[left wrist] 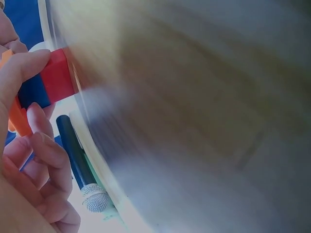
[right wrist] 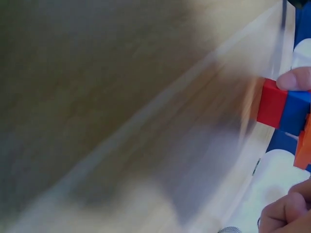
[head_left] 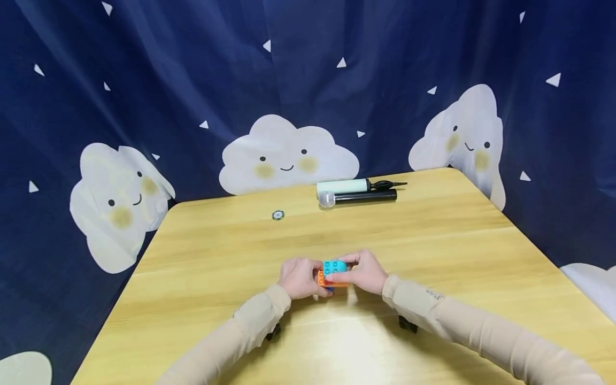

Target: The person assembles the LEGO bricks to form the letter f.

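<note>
A stack of toy building bricks stands between both hands near the middle of the table. On top is a teal brick [head_left: 331,266] with studs and a rounded end. Below it comes a wide orange brick [head_left: 321,278], then a blue brick [left wrist: 31,92] and, lowest, a red brick [left wrist: 59,75]. My left hand [head_left: 299,278] grips the lower stack from the left, its thumb across the blue brick. My right hand [head_left: 367,271] pinches the teal brick from the right. Fingers hide parts of the stack. In the right wrist view a fingertip touches the blue brick [right wrist: 295,114].
Toward the table's far edge lie a black microphone [head_left: 367,197] with a silver mesh head and, behind it, a pale hand pump [head_left: 343,186] with a black nozzle. A small round chip [head_left: 278,215] lies left of them. A dark blue cloud-print curtain [head_left: 308,69] hangs behind the table.
</note>
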Motion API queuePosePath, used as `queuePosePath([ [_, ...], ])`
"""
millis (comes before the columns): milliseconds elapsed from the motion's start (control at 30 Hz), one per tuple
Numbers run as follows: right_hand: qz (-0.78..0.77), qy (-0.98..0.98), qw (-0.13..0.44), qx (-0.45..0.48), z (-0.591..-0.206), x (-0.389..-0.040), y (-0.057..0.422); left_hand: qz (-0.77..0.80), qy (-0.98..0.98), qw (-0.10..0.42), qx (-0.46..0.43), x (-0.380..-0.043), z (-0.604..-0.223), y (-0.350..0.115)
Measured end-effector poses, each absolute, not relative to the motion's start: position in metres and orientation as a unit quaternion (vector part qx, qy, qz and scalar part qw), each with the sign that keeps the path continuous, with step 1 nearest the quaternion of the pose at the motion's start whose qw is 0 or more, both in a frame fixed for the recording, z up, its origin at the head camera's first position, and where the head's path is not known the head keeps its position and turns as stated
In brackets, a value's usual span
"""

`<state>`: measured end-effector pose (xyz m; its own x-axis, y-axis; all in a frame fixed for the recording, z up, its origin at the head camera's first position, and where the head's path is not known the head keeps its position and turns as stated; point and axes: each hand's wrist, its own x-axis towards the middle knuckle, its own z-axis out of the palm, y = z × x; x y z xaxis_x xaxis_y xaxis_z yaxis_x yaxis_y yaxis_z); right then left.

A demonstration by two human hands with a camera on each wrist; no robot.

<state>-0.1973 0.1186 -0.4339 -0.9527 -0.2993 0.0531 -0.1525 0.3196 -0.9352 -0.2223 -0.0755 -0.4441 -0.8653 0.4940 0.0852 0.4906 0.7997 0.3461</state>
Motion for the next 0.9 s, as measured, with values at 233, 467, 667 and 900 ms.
queuePosePath([
  [233, -0.559, 0.813, 0.049, -0.154, -0.440, -0.194, 0.121, 0.175, 0.950, 0.012, 0.259, -0.221, -0.452, -0.073],
  [467, -0.574, 0.805, 0.057, -0.138, -0.445, -0.196, 0.121, 0.177, 0.950, 0.012, 0.258, -0.222, -0.454, -0.074],
  [667, -0.590, 0.796, 0.067, -0.117, -0.442, -0.197, 0.119, 0.180, 0.949, 0.010, 0.258, -0.224, -0.452, -0.075],
  [900, -0.594, 0.793, 0.068, -0.117, -0.439, -0.199, 0.118, 0.185, 0.949, 0.011, 0.257, -0.223, -0.449, -0.076],
])
